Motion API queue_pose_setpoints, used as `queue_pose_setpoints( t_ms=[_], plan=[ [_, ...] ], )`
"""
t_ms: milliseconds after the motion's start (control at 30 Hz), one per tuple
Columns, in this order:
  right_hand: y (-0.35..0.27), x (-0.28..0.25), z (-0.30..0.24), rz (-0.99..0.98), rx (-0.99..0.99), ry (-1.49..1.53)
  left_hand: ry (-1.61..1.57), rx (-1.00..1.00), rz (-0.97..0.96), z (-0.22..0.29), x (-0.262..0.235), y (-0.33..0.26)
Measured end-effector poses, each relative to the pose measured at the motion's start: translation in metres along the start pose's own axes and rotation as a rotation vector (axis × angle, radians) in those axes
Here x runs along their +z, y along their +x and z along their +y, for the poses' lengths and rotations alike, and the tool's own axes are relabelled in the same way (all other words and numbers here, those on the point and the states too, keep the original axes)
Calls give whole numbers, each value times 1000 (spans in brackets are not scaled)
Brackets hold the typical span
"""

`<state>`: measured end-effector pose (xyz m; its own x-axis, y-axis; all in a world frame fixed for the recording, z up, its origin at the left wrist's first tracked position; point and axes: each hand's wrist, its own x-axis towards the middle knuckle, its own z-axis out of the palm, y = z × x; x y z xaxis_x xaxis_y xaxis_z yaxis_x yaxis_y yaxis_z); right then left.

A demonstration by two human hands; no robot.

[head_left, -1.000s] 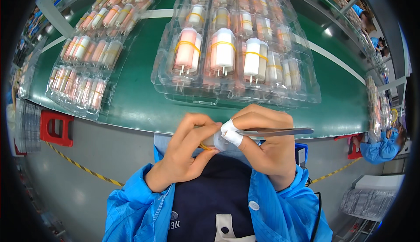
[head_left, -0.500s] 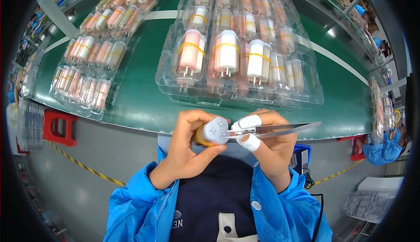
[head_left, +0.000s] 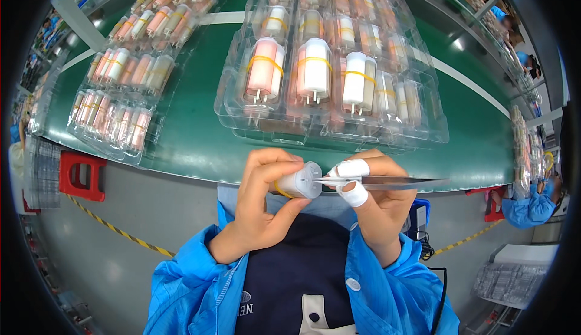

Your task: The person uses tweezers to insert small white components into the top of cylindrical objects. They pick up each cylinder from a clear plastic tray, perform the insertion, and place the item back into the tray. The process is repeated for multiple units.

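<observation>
My left hand (head_left: 257, 211) grips a bundle of cylinders (head_left: 296, 182) between thumb and fingers, tipped so its pale translucent end faces right. A yellow band circles the bundle, partly covered by my fingers. In my right hand (head_left: 387, 211) is a pair of metal tweezers (head_left: 405, 183), pinched between a thumb and finger wrapped in white tape. Their tips meet the end face of the bundle; whether they grip a part there is too small to tell. Both hands are held just in front of the table edge.
A stack of clear plastic trays (head_left: 284, 135) stands ahead on the green table (head_left: 193, 105), filled with banded pink, white and grey cylinders with metal pins. More filled trays (head_left: 115, 144) lie at left. A red stool (head_left: 82, 177) and a blue bin (head_left: 417, 220) stand below the table edge.
The bundle has turned, so its end face now points more to the right and shows less. My right hand and the tweezers have shifted slightly right, and the tweezers appear narrower.
</observation>
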<state>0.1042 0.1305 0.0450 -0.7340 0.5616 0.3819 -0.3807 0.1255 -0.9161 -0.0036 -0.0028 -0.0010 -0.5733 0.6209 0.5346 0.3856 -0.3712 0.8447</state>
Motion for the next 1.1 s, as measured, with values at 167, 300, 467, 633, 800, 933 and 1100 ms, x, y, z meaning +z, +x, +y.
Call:
queue_pose_setpoints(
  t_ms=[167,300,467,633,800,933,1100],
  plan=[
    [4,5,0,-48,-75,-94,112,79,11,0,-2,1],
    [5,5,3,-51,-84,-105,116,95,36,-1,-2,2],
    [6,6,1,-64,-65,-121,160,112,39,0,-3,3],
    [5,7,6,-47,-72,-68,177,108,12,0,-4,2],
    [4,4,6,-71,-78,-109,202,116,-44,-1,-8,1],
    [4,5,7,-55,-76,-60,167,133,42,-2,-3,2],
    [5,6,7,-41,-57,-59,197,135,17,-1,-5,3]
  ],
)
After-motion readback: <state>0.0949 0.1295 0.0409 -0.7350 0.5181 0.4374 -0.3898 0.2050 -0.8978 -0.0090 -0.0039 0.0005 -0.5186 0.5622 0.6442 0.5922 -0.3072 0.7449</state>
